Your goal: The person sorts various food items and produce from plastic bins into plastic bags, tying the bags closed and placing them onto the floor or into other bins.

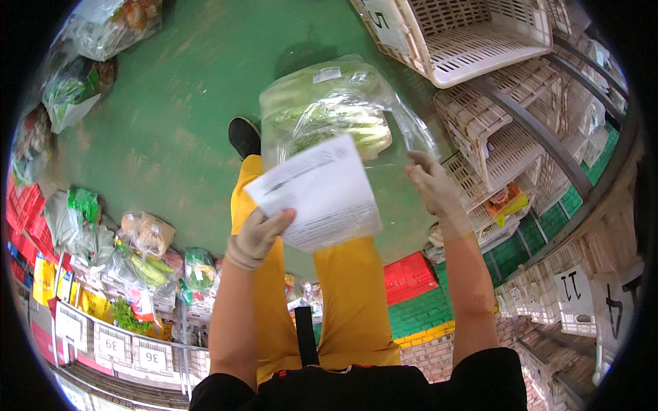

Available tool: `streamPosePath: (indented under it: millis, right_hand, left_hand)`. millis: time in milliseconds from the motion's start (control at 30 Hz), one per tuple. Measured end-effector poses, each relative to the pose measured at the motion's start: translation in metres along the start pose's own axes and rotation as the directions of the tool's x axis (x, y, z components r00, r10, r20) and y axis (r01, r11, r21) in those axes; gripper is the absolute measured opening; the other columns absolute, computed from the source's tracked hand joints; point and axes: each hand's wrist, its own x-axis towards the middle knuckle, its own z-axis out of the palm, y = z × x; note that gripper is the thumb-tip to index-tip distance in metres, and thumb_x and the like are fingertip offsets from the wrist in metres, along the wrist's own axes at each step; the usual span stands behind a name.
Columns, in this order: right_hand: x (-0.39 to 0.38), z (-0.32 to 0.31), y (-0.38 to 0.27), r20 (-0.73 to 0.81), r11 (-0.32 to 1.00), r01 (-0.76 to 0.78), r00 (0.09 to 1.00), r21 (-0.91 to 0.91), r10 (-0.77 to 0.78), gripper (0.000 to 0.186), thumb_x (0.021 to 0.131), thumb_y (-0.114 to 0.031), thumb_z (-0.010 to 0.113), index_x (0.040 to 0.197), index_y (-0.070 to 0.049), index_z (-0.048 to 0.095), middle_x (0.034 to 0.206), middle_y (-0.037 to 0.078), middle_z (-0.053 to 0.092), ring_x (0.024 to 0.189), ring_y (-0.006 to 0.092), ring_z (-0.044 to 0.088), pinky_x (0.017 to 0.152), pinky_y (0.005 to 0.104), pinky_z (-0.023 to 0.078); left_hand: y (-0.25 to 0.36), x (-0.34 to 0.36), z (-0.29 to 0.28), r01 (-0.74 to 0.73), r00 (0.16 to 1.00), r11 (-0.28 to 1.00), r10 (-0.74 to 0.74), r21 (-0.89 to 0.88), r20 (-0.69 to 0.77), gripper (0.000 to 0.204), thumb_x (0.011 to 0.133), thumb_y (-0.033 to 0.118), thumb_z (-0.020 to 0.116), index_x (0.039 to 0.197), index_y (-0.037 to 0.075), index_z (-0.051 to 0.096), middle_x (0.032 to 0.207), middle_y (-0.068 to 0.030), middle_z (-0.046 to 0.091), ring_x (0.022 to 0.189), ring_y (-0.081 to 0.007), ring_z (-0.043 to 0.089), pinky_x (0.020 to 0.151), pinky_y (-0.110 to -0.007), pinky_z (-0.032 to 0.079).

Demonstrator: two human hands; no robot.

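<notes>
Nearest, at the lower edge, are the person's black shirt [343,390] and yellow trousers [353,301]. The left hand [257,238], in a pale glove left of centre, is closed on the paper [325,195]: the thumb lies on top, the other fingers mostly hidden beneath. The paper is tilted, at the centre of the frame, and overlaps the lower part of the bag [295,103]. The right hand [432,183], also gloved, right of centre, has its fingers curled closed on the bag's loose clear end. The bag, just above centre, holds leafy greens [370,133]; whether it rests on the green floor [171,130] cannot be told. Beside it on the left is a dark shoe [245,137]. Farther out, a white crate [480,58] stands at the upper right, a red crate [409,277] below centre right, and bagged produce [147,264] at the lower left.
</notes>
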Motion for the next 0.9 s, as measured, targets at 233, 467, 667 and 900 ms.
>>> streamPosePath:
  millis: [233, 467, 667, 900]
  right_hand:
    - [0.041, 0.060, -0.051, 0.261, 0.995, -0.060, 0.965, 0.076, 0.038, 0.027, 0.086, -0.019, 0.057, 0.106, -0.002, 0.058, 0.110, 0.011, 0.059, 0.103, 0.0227, 0.055, 0.086, 0.0330, 0.045]
    - [0.161, 0.129, -0.107, 0.635, 0.346, 0.682, 0.729, -0.644, -0.255, 0.036, 0.091, -0.032, 0.039, 0.105, -0.006, 0.061, 0.125, 0.015, 0.051, 0.114, 0.0354, 0.049, 0.092, 0.0429, 0.041]
    - [0.240, 0.110, -0.096, 0.424, 0.581, 0.304, 0.902, -0.755, 0.080, 0.039, 0.093, -0.028, 0.037, 0.126, -0.012, 0.049, 0.126, 0.017, 0.050, 0.111, 0.0328, 0.053, 0.094, 0.0408, 0.043]
    - [0.216, 0.088, -0.069, -0.156, 0.088, -0.195, 0.931, -0.977, 0.330, 0.037, 0.089, -0.025, 0.049, 0.124, -0.012, 0.053, 0.129, 0.007, 0.051, 0.119, 0.0231, 0.050, 0.098, 0.0367, 0.037]
  left_hand:
    - [0.002, 0.022, 0.018, 0.008, 0.996, 0.852, 0.039, 0.524, -0.079, 0.025, 0.088, 0.014, 0.055, 0.107, -0.002, 0.054, 0.091, -0.0037, 0.059, 0.077, -0.0085, 0.051, 0.066, -0.022, 0.042]
    - [-0.001, 0.006, 0.045, -0.420, 0.879, 0.908, 0.407, 0.002, -0.247, 0.017, 0.087, 0.004, 0.047, 0.103, 0.001, 0.054, 0.082, 0.0004, 0.051, 0.067, -0.0051, 0.041, 0.061, -0.019, 0.035]
    - [0.001, 0.011, 0.035, -0.292, 0.940, 0.954, 0.299, 0.071, -0.162, 0.021, 0.084, -0.003, 0.047, 0.104, 0.000, 0.054, 0.079, 0.0030, 0.047, 0.065, -0.0031, 0.036, 0.058, -0.018, 0.031]
    - [0.005, 0.011, 0.043, -0.287, 0.939, 0.953, 0.300, 0.092, -0.170, 0.019, 0.089, 0.010, 0.050, 0.106, 0.001, 0.054, 0.073, 0.0037, 0.045, 0.061, -0.0039, 0.036, 0.054, -0.019, 0.029]
